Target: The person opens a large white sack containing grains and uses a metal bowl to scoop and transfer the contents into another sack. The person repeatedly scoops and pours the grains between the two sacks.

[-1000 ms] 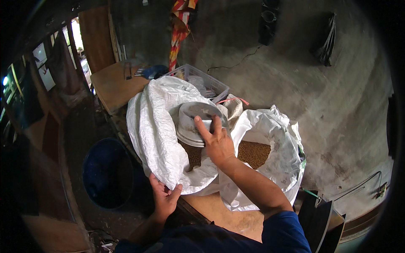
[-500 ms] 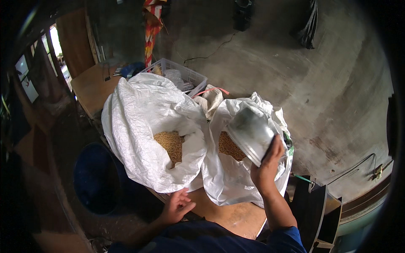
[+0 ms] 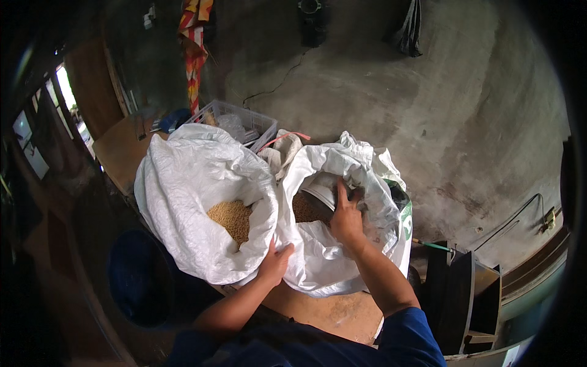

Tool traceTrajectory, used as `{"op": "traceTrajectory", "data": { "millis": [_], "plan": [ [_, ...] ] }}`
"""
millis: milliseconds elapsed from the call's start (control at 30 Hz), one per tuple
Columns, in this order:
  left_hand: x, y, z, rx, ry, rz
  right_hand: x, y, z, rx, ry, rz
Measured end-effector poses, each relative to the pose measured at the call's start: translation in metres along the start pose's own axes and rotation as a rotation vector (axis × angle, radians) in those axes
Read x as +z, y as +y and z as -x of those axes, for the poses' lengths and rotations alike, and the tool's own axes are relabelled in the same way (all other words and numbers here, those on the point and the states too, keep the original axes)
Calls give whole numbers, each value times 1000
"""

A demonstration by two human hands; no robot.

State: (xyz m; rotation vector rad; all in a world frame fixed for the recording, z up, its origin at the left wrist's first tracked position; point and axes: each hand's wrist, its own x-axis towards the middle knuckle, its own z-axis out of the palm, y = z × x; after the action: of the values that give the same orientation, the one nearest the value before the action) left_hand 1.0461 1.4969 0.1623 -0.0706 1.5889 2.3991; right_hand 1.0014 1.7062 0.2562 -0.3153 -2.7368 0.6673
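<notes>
Two white woven sacks stand side by side with their mouths open. Tan beans or grains (image 3: 231, 219) lie in the left sack (image 3: 177, 183), and browner ones (image 3: 304, 210) in the right sack (image 3: 324, 263). My right hand (image 3: 347, 215) reaches into the right sack and grips a shiny metal bowl (image 3: 322, 191), which is tilted down against the grains. Part of the bowl is hidden by the hand and the sack. At the front, where the sacks meet, my left hand (image 3: 276, 263) has its fingers closed on the right sack's rim.
The sacks rest on a brown wooden table (image 3: 324, 315). Behind them sit a pale plastic crate (image 3: 260, 125) holding clear bags and a beige cloth sack (image 3: 282, 153). A dark blue barrel (image 3: 139, 278) stands left, dark shelving (image 3: 455, 300) right. A grey wall (image 3: 452, 140) rises behind.
My right hand has lowered the metal bowl from above the right sack down into it. My left hand has moved up and right, from in front of the left sack onto the right sack's rim.
</notes>
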Motion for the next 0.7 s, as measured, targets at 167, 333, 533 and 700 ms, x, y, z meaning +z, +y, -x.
{"op": "traceTrajectory", "data": {
  "millis": [167, 333, 533, 700],
  "plan": [
    [-16, -8, 12, 58, -35, 26, 6, 22, -8, 6, 7, 174],
    [-6, -20, 10, 244, -7, -163, 53, 49, -20, -35, -36, 292],
    [1, -20, -8, 29, -45, 136, 43, 11, -17, 118, -291, -10],
    [2, -28, -19, -1, -47, 242, 59, 20, -19, 173, -311, -151]
  ]
}}
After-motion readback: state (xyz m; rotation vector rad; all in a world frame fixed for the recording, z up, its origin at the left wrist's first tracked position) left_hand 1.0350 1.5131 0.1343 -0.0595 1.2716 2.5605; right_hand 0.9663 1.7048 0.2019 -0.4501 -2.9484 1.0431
